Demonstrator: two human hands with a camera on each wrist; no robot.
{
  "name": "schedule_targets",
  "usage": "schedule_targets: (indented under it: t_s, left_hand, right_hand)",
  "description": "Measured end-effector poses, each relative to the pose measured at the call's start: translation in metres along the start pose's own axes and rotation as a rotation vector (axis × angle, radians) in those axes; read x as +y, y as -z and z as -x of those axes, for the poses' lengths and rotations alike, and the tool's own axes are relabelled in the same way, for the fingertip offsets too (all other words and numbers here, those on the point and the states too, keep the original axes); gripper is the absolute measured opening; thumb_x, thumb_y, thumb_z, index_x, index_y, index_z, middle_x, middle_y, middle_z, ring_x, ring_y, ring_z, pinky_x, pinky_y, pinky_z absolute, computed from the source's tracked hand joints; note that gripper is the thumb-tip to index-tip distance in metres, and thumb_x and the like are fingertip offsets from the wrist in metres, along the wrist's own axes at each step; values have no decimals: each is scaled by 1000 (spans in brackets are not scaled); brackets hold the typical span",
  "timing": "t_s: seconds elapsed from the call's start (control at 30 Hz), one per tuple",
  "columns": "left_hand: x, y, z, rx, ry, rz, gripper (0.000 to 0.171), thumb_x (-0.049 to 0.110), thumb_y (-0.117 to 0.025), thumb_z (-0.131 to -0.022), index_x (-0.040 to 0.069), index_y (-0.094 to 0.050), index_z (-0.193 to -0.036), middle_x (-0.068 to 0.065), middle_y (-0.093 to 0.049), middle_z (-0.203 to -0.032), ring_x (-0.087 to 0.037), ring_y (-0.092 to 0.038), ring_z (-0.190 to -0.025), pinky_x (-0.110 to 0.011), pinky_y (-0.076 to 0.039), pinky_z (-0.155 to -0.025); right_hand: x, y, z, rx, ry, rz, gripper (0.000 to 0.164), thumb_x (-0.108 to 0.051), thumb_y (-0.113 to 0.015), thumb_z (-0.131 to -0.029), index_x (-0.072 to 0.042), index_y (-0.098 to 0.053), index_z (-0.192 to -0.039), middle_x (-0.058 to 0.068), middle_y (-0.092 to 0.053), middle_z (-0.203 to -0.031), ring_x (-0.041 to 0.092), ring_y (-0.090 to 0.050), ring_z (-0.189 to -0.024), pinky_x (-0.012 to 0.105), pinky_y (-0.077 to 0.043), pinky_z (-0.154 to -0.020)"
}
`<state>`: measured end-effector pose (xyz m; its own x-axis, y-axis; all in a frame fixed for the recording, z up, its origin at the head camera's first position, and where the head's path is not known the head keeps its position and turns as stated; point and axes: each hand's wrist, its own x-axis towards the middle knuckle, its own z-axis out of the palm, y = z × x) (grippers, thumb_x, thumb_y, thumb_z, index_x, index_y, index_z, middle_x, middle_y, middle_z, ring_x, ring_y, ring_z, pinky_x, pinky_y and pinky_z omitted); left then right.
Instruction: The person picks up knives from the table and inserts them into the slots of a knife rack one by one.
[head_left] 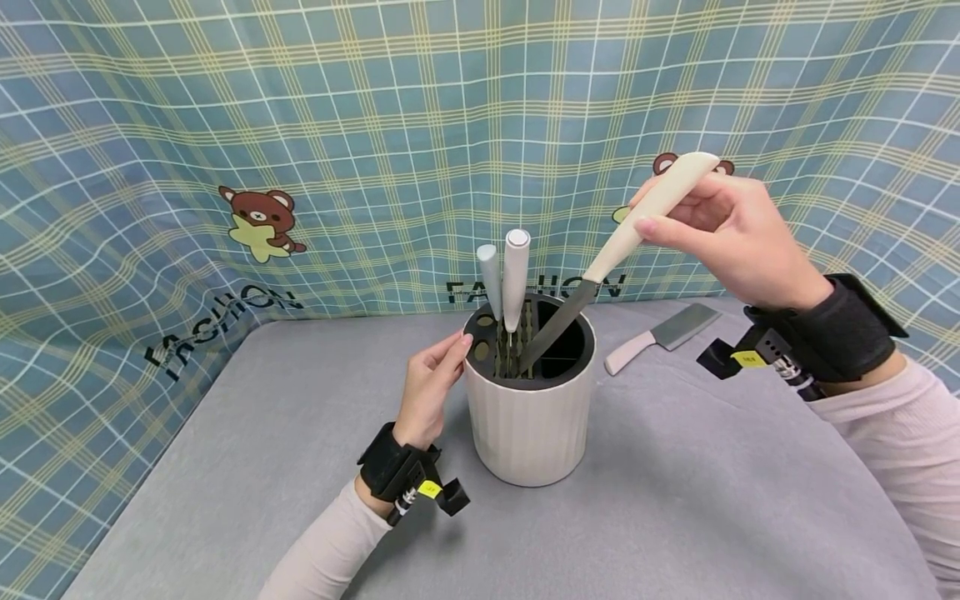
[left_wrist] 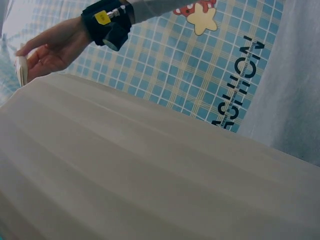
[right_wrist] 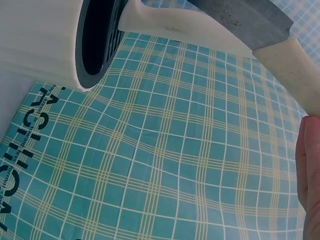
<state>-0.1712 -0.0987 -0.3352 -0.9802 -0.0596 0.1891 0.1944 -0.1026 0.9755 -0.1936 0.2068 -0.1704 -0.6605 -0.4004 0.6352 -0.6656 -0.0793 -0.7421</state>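
Observation:
My right hand pinches the cream handle of a long knife between thumb and fingers. The knife slants down to the left, its dark blade reaching over the black slotted top of a white ribbed knife holder. At the holder's left rim, my left hand holds on with thumb and fingers. Two more handles rise from the slots: a white knife handle and a pale blue-grey handle. In the right wrist view, the knife's handle meets the blade close to my fingertips.
A cleaver with a pale pink handle lies on the grey table, right of the holder. Behind the table hangs a blue checked cloth with printed bears. The holder's wall fills much of the left wrist view.

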Motion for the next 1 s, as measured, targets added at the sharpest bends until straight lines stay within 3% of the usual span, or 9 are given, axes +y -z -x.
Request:
schedule_targets:
  t_s: [0.17,0.4,0.5,0.73,1.0]
  left_hand:
    - [0,0,0,-2,1,7,49,23,-59,-98,-3,-50,-138,-16,-47,-146,-25,-45,-135,-33,-43,-112]
    - [1,0,0,1,4,11,48,21,-58,-98,-4,-50,-138,-16,-48,-145,-25,-47,-134,-33,-43,-112]
    - [1,0,-1,-1,1,13,48,21,-58,-98,-5,-50,-138,-17,-47,-145,-25,-46,-134,-33,-43,-112]
    - [0,0,0,3,2,9,48,21,-59,-98,-5,-50,-137,-17,-47,-145,-25,-46,-134,-32,-43,-112]
    - [-1,0,0,2,-2,-1,47,21,-59,-98,-4,-51,-137,-17,-48,-145,-25,-47,-134,-33,-44,-111]
  right_hand:
    - [-2,-5,-3,-29,-13,74,14,7,-68,-85,6,-68,-99,10,-67,-100,16,-66,-86,17,-56,-78]
    - [-2,-6,-5,-89,-25,266,12,8,-70,-84,4,-70,-95,7,-67,-102,15,-65,-97,16,-56,-79]
    - [-2,-6,-6,-122,-21,259,10,8,-70,-83,4,-70,-92,8,-67,-101,16,-64,-97,16,-57,-79]
    - [3,-15,-10,-249,-39,196,11,8,-70,-83,3,-70,-93,9,-67,-99,16,-64,-87,19,-57,-75]
    - [9,-24,-15,-334,-67,409,18,-4,-75,-84,-5,-71,-101,2,-69,-91,12,-66,-79,23,-61,-72]
